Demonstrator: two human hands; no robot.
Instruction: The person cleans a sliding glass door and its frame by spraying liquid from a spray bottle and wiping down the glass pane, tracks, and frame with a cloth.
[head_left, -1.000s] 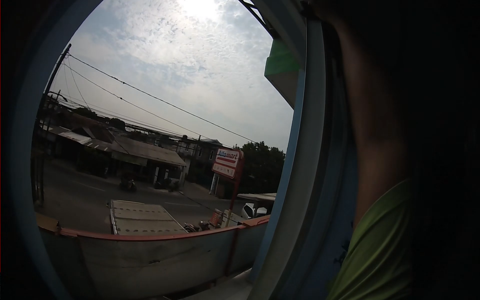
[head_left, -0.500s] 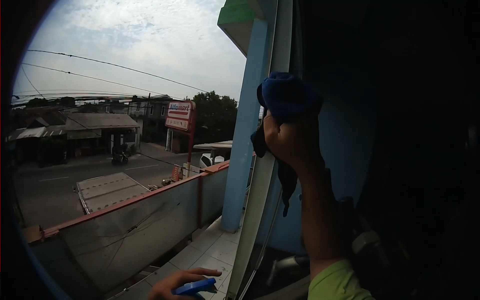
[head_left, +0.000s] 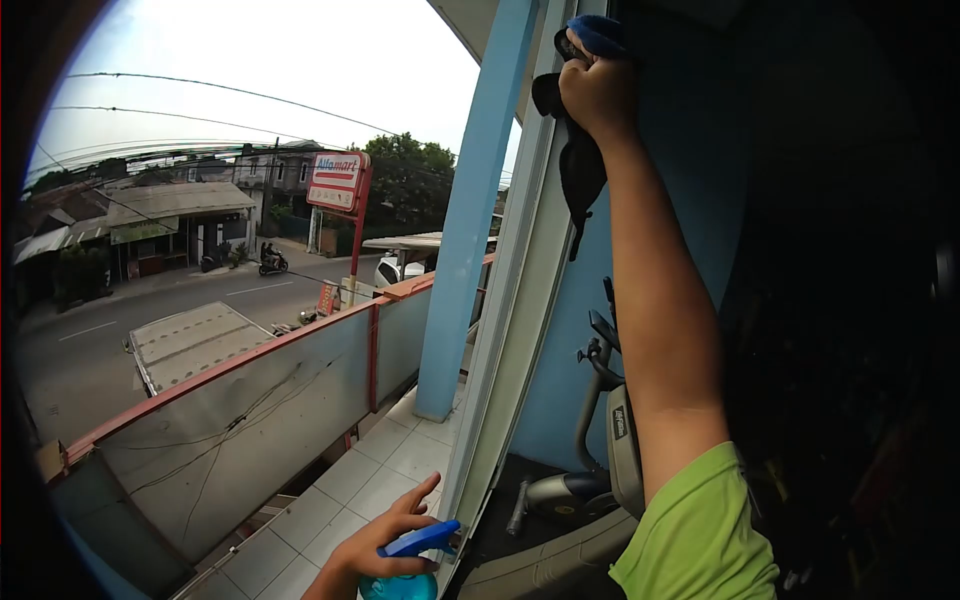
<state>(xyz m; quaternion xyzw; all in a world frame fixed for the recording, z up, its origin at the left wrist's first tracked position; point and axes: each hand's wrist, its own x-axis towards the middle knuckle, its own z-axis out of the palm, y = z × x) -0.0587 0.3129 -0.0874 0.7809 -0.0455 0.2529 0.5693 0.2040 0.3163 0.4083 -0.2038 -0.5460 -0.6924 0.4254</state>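
Raised high on the right, my right hand (head_left: 603, 100) is closed around a cloth (head_left: 600, 36), blue on top with a dark length hanging below the fist. The cloth is up against the pale window frame (head_left: 528, 290), near its upper visible part. Low in the view, my left hand (head_left: 365, 548) grips a spray bottle (head_left: 400, 587) with a blue trigger head and teal liquid inside. One or more of its fingers stretch out above the trigger head. The bottle's lower part is cut off by the view's bottom edge.
A blue pillar (head_left: 475, 210) and a low balcony wall (head_left: 240, 430) with a red rail stand outside, above a tiled floor (head_left: 340, 500). Inside, exercise equipment (head_left: 570, 490) stands by a blue wall. The street has a shop sign (head_left: 337, 182) and a motorbike (head_left: 272, 262).
My right hand has moved upward in the view with the cloth, and the arm is stretched further. My left hand and the spray bottle show more fully. The camera view has shifted.
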